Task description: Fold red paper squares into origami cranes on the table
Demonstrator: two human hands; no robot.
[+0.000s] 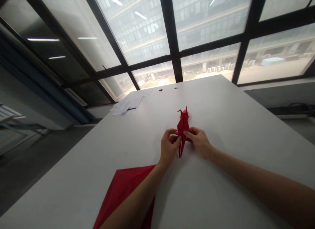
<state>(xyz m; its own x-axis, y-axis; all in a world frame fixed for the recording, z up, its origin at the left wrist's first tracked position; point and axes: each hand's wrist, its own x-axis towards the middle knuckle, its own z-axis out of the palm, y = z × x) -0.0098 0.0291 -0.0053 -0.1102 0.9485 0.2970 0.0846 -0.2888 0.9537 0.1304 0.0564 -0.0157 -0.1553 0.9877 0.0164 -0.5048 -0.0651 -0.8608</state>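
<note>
A narrow red folded-paper piece [183,126], an origami form with a dark slit down its middle, stands between my hands above the white table. My left hand [169,145] pinches its lower left side between thumb and fingers. On the lower right side, my right hand [198,140] grips it the same way. Two thin pointed tips hang at its near end. Thin red points [186,109] stick up beyond its far end; whether they belong to it or to another folded piece behind, I cannot tell. Under my left forearm lies a red paper sheet [125,186], partly hidden.
Loose white papers [128,102] with a dark pen-like stick [132,108] lie at the white table's [228,124] far left. Two small dark round spots [160,90] are near the far edge. Large dark-framed windows [176,55] stand beyond.
</note>
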